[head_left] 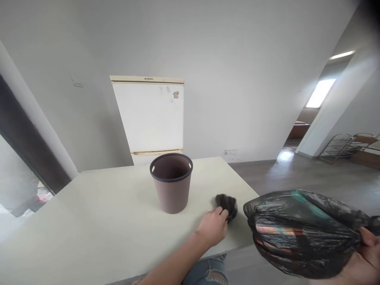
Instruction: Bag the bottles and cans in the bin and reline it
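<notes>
A brown trash bin point(173, 194) with a dark rim and two handle holes stands upright on the table; no liner shows over its rim. My left hand point(212, 227) is right of the bin, its fingers closed on a small crumpled black plastic bag point(227, 204), slightly blurred, at the table's right side. Out past the table's right edge, my right hand point(368, 257) grips the gathered neck of a filled black garbage bag point(299, 237). Colourful contents show through its thin plastic. The bag hangs sideways, bulging to the left.
The pale table point(97, 221) spreads in front of me. Behind it a white fridge point(151, 114) stands against the grey wall. A metal rack point(338, 146) is on the dark floor point(261, 178) at the far right, near a doorway. My jeans point(208, 271) show below the table edge.
</notes>
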Motion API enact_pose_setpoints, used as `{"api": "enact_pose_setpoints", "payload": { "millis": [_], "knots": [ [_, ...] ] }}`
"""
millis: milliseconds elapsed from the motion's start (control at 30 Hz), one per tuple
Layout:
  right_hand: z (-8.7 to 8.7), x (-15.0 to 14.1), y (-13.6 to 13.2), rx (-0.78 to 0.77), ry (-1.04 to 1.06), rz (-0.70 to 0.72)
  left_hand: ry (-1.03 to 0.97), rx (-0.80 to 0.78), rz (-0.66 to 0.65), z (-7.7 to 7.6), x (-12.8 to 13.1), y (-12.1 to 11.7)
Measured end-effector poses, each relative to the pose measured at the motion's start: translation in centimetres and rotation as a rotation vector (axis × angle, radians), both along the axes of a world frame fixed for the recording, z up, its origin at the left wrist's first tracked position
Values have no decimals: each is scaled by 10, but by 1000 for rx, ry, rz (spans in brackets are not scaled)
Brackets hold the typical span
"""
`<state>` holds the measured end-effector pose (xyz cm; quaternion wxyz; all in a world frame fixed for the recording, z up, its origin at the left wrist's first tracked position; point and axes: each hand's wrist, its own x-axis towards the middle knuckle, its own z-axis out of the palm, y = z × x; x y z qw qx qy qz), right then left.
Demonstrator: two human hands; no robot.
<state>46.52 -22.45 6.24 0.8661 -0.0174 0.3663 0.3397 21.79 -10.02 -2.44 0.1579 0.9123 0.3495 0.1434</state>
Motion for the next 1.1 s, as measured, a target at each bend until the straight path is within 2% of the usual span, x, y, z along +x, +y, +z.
{"api": "enact_pose_setpoints", "payload": {
  "millis": [67,133,267,367,467,600,900,1100],
  "knots": [
    [2,-15,13,51,-332,-148,-58,-46,84,1,-45,-15],
    [-1,-27,30,82,-519,-227,-91,-79,164,-3,-94,-23],
    [-17,-38,69,161,-695,-164,-132,-107,419,-19,-185,-24],
    [-27,-35,100,254,-769,-114,-68,-129,544,-26,-226,-19],
    [-30,-29,124,224,-764,-73,-50,-136,573,-28,-239,-18],
    [-34,-20,145,149,-741,-39,-14,-115,565,-27,-235,-18],
    [-76,10,173,-14,-807,45,-38,-117,554,-27,-237,-20],
    [-86,36,178,-333,-943,198,-70,-157,548,-28,-239,-18]
  ]
}}
